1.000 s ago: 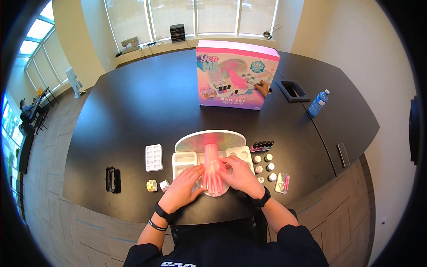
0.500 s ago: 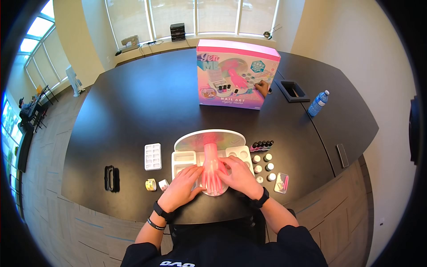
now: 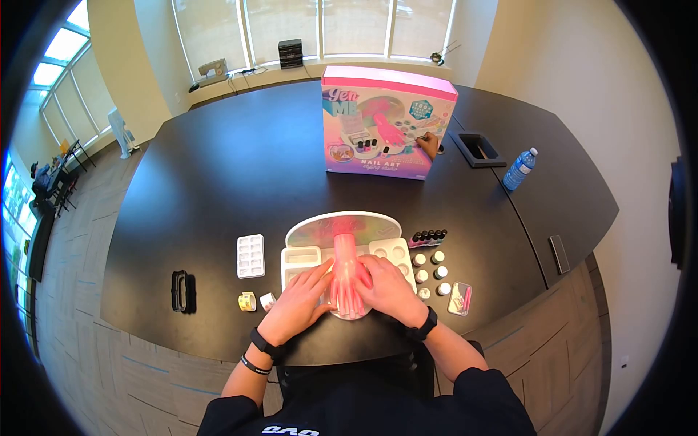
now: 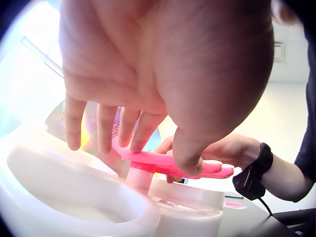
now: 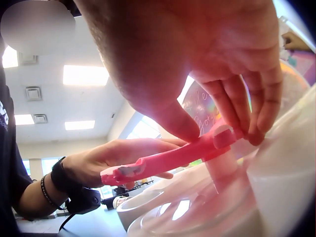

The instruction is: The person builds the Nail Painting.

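Note:
A pink plastic model hand (image 3: pixel 345 256) lies palm-down on a white nail-art stand (image 3: pixel 286 270) with a rounded mirror (image 3: pixel 309 231) at its back. My left hand (image 3: pixel 299 299) lies along its left side; its fingers are fairly straight, and its fingertips and thumb touch the pink edge. On the other side my right hand (image 3: pixel 395 292) pinches the model hand near its thumb and wrist. In the right wrist view the pink model hand (image 5: pixel 168 160) sits on a post over the base, with my right thumb against its edge.
Small bottles (image 3: pixel 441 272) and a row of black-capped polishes (image 3: pixel 429 237) stand to the right, beside a small clear case (image 3: pixel 461 299). On the left are a white tray (image 3: pixel 251 256), tape rolls (image 3: pixel 247 301) and a black frame (image 3: pixel 183 291). A large box (image 3: pixel 385 134) stands behind.
My right hand's fingers have shifted slightly inward and down around the model hand's thumb side. My left hand keeps nearly the same place.

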Available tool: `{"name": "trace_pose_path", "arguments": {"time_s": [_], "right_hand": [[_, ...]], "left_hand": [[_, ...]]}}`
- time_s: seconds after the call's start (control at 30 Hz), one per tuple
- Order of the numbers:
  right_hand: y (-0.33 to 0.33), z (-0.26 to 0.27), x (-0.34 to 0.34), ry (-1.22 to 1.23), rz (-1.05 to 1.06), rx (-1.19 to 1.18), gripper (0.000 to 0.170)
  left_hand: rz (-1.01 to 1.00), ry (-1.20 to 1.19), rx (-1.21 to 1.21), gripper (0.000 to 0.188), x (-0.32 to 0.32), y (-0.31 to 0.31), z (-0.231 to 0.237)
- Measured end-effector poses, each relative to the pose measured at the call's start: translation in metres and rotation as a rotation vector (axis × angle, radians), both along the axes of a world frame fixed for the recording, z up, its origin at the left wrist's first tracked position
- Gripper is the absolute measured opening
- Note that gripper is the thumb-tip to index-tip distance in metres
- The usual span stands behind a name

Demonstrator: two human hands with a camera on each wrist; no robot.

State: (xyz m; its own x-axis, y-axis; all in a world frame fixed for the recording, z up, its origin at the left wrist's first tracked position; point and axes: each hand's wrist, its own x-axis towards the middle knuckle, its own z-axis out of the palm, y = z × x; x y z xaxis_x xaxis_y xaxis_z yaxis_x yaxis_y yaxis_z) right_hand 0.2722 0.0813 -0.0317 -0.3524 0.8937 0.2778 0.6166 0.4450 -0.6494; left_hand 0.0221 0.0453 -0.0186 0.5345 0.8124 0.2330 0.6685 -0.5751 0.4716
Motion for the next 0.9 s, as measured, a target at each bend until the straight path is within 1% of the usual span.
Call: {"name": "trace_pose_path", "arguments": {"time_s": [0.1,0.17,0.2,0.27,0.5,0.57,0.7,0.9], "right_hand": [[-0.002,0.002,-0.002,-0.017,0.010,-0.069,0.049],[-0.004,0.000,-0.004,0.035,0.015,0.041,0.051],[-0.004,-0.001,-0.004,0.035,0.015,0.039,0.051],[-0.003,-0.006,-0.004,0.029,0.040,0.115,0.050],[-0.003,-0.003,-0.002,0.001,0.052,0.101,0.050],[-0.003,-0.004,-0.002,0.003,0.053,0.093,0.051],[-0.003,-0.008,-0.003,-0.001,0.046,0.137,0.052],[-0.003,-0.009,0.000,-0.002,0.032,0.081,0.052]], "left_hand": [[-0.042,-0.001,-0.005,0.071,-0.001,0.003,-0.002],[-0.044,-0.011,-0.053,0.071,0.000,0.003,-0.003],[-0.044,-0.011,-0.055,0.071,0.000,0.003,-0.002],[-0.044,-0.023,-0.067,0.072,0.000,0.002,-0.002],[-0.054,-0.032,-0.090,0.073,-0.001,0.005,-0.005],[-0.064,-0.044,-0.034,0.070,-0.002,0.005,-0.007],[-0.069,-0.054,-0.036,0.070,-0.003,0.004,-0.006],[-0.068,-0.081,-0.073,0.078,-0.005,0.005,-0.004]]}}
